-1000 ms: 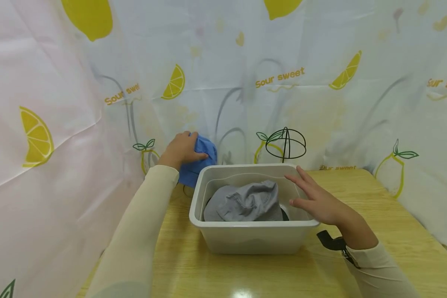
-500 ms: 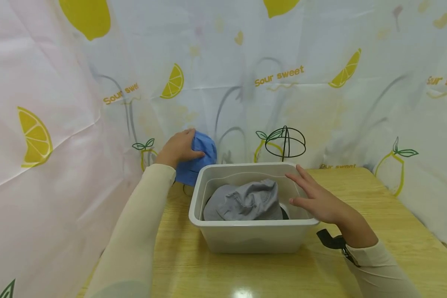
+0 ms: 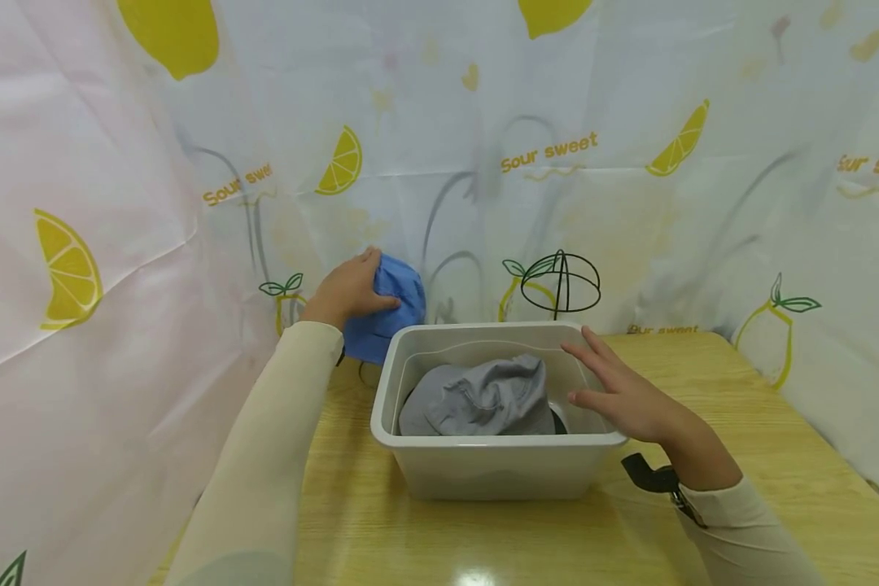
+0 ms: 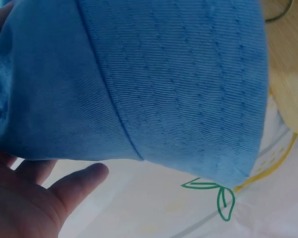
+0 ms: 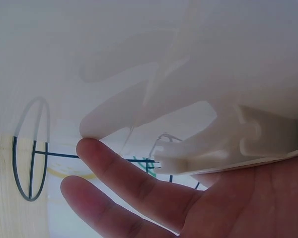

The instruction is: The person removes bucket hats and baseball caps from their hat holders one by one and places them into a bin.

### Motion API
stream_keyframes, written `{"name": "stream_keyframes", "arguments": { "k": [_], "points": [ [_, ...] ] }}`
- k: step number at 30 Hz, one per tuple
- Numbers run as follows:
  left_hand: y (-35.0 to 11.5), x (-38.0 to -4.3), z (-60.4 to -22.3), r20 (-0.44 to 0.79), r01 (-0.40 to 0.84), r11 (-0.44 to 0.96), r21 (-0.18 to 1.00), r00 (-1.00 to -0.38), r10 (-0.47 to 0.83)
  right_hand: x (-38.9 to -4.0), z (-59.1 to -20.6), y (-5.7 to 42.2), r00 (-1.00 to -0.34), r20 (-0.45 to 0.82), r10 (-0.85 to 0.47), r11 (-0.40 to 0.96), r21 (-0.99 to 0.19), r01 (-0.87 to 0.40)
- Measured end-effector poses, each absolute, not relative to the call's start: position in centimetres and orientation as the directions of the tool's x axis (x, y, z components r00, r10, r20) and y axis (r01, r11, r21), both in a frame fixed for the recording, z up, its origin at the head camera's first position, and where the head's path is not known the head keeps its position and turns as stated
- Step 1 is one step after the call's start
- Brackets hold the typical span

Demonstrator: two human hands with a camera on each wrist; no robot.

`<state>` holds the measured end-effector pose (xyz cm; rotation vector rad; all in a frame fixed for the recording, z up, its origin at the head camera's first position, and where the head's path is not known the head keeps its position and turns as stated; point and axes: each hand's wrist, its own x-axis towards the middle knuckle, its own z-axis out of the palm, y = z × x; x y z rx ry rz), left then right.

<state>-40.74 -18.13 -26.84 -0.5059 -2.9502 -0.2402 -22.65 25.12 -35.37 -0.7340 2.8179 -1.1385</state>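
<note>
My left hand (image 3: pixel 347 293) grips a blue bucket hat (image 3: pixel 388 321) by its crown, behind the left corner of the bin, thumb across the front. In the left wrist view the hat's stitched brim (image 4: pixel 188 89) hangs toward the table, and one finger (image 4: pixel 82 183) stands straight, apart from the cloth. A white plastic bin (image 3: pixel 498 468) holds a crumpled grey cap (image 3: pixel 483 399) with a dark green edge beneath it. Over the bin's right end rests my right hand (image 3: pixel 623 391), fingers spread; in the right wrist view its fingertips (image 5: pixel 92 151) are close to the glossy bin wall (image 5: pixel 154 44).
A black wire hat stand (image 3: pixel 562 285) with a domed top rises behind the bin. Part of a wire ring (image 3: pixel 369 374) shows on the table below the blue hat. The wooden table (image 3: pixel 747 439) meets a lemon-print curtain (image 3: pixel 439 163) at the back and sides.
My left hand and the blue bucket hat have shifted slightly left and up, with the fingers moving toward the hat's left side. My right hand, the bin and the grey cap stay put.
</note>
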Motion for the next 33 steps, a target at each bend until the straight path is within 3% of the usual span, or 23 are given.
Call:
{"name": "stream_keyframes", "arguments": {
  "k": [21,33],
  "points": [
    [-18.3,-40.6,-25.6,0.351,0.355,0.905,0.234,-0.899,0.262,-22.8,-35.5,25.2,-0.887,0.161,-0.433,0.626,-0.654,-0.425],
    [-17.4,-39.9,-23.2,0.483,0.424,0.882,0.206,-0.827,0.286,-22.7,-35.4,25.1,-0.890,0.158,-0.427,0.624,-0.661,-0.416]
  ]
}}
